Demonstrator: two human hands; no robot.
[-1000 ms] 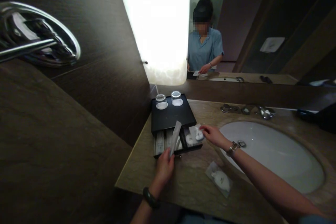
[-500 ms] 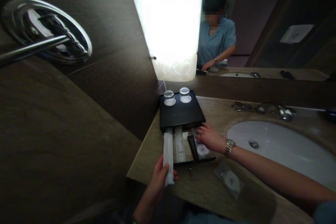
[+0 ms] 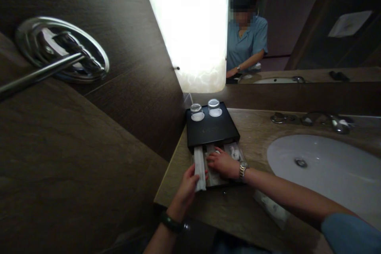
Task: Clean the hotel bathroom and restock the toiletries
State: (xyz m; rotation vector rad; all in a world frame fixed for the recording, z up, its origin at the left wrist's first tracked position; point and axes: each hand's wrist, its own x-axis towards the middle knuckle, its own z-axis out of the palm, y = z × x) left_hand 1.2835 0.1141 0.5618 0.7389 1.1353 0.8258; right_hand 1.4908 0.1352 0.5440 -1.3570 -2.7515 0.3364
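My left hand (image 3: pixel 190 179) is closed around the lower end of a long white packet (image 3: pixel 200 164), which lies over the left side of the open drawer (image 3: pixel 225 186). The drawer belongs to a black box (image 3: pixel 212 127). Over the drawer's middle, my right hand (image 3: pixel 224 163) reaches in palm down, its fingers apart at another pale, slim packet (image 3: pixel 212 174). I cannot see anything held in it. A clear packet (image 3: pixel 234 151) with whitish contents shows behind that hand, in the drawer's right part.
Two upturned glasses (image 3: pixel 214 107) stand on white discs on the box. A clear packet (image 3: pixel 272 209) lies on the stone counter (image 3: pixel 171 184) near the front edge. Right of the box are a white sink (image 3: pixel 321 166) and tap (image 3: pixel 337 123). A chrome wall fitting (image 3: pixel 64 49) juts out at left.
My right hand has moved left within the drawer, from its right side to the middle, covering the dark tube. My left hand and its white packet have moved farther over the drawer.
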